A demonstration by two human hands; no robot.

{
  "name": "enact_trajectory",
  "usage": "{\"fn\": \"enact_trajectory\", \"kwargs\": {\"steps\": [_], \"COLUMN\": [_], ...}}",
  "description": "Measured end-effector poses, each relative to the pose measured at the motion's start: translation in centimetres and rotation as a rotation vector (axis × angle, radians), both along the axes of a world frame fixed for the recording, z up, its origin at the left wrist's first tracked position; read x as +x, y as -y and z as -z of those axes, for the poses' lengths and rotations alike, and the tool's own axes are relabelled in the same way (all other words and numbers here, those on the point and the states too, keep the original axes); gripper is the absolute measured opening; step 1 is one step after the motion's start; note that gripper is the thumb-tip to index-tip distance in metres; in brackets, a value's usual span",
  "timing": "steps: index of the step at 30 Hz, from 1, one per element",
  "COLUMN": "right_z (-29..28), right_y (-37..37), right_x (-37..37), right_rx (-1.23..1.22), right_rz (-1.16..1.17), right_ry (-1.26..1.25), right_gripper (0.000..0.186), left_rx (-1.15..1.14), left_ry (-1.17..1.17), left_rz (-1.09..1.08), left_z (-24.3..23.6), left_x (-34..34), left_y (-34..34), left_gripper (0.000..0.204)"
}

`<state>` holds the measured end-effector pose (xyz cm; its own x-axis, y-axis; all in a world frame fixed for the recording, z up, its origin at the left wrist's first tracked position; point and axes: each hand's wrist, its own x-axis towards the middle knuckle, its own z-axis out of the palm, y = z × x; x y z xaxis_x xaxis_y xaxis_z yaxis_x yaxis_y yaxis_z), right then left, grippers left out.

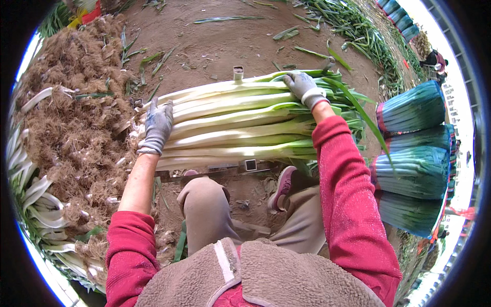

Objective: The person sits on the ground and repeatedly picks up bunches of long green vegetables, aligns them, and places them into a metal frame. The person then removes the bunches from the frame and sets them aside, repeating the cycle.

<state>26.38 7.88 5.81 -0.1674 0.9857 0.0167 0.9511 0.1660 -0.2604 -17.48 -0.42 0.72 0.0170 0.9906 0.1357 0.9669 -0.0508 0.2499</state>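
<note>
A broad row of leeks (230, 120) lies crosswise in front of me, white ends at the left and green leaves at the right. My left hand (159, 123), in a grey glove, rests against the white ends with its fingers stretched out. Over the far edge of the row, near the leaves, my gloved right hand (303, 87) curls its fingers around leeks. Part of a frame, a square metal tube end (250, 165), shows beneath the near side. Another post end (238, 72) sticks up at the far side.
A large heap of leeks with brown roots (76, 128) fills the left side. Blue-green wrapped leek bundles (411, 171) stand at the right. Cut green leaves (353, 30) are strewn over the ground at the far right. My knees are below the row.
</note>
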Motion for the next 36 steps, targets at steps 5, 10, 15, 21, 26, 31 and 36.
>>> {"fn": "enact_trajectory", "kwargs": {"steps": [5,10,15,21,26,31,36], "right_z": [-0.6,-0.5,7.0,1.3,-9.7,-10.3,-4.0], "right_y": [-0.5,-0.4,-3.6,-4.8,2.7,15.8,20.9], "right_x": [1.7,11.8,21.9,19.5,13.1,1.7,-8.0], "right_rx": [-0.025,0.195,-0.306,-0.157,0.488,0.386,0.055], "right_rz": [-0.136,-0.013,0.504,0.468,0.108,-0.495,-0.569], "right_ry": [-0.086,0.124,-0.540,0.691,0.317,-0.147,0.201], "right_gripper": [0.038,0.046,0.055,0.041,0.037,0.038,0.055], "left_rx": [0.026,0.009,0.020,0.096,0.170,0.613,0.223], "left_ry": [0.053,0.064,0.018,-0.014,0.224,0.578,0.762], "left_rz": [0.202,0.097,0.113,0.127,0.161,0.355,0.277], "left_z": [0.1,-1.2,-0.8,0.5,-1.7,-3.6,-3.4], "left_x": [5.1,6.1,6.0,5.6,5.5,6.0,8.8], "left_y": [-0.4,0.4,0.2,-0.4,0.2,9.0,17.3], "left_gripper": [0.047,0.045,0.043,0.044,0.039,0.015,0.015]}}
